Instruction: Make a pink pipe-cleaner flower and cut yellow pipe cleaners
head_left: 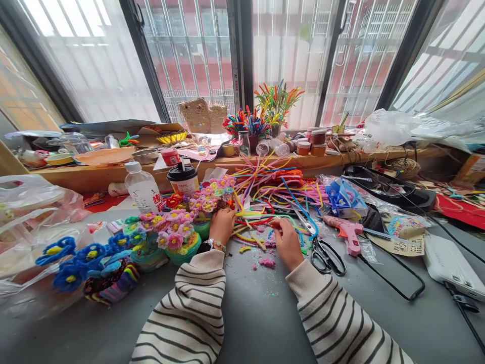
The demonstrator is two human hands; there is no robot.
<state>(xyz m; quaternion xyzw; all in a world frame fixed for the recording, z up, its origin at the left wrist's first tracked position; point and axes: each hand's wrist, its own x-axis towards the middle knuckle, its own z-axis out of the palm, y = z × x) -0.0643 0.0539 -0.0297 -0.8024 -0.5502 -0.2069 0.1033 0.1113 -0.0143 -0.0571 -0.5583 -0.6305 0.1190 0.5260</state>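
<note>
My left hand point(222, 226) is curled beside the pots of pink fuzzy-wire flowers point(180, 230), its fingertips mostly turned away from view. What it grips, if anything, I cannot make out. My right hand point(287, 243) has thumb and fingers pinched together over the loose pipe cleaners, and what sits between them is too small to name. A pale yellow pipe cleaner point(252, 215) lies between the two hands; whether either touches it is unclear. Pink fluff scraps point(267, 263) lie on the grey table below. Scissors point(328, 257) rest just right of my right hand.
A pink glue gun point(350, 235) with a black cord lies at right, near a white power bank point(454, 265). Blue flowers point(91, 258), a plastic bottle point(143, 189) and a lidded cup point(183, 179) stand at left. Behind is a heap of pipe cleaners point(265, 177).
</note>
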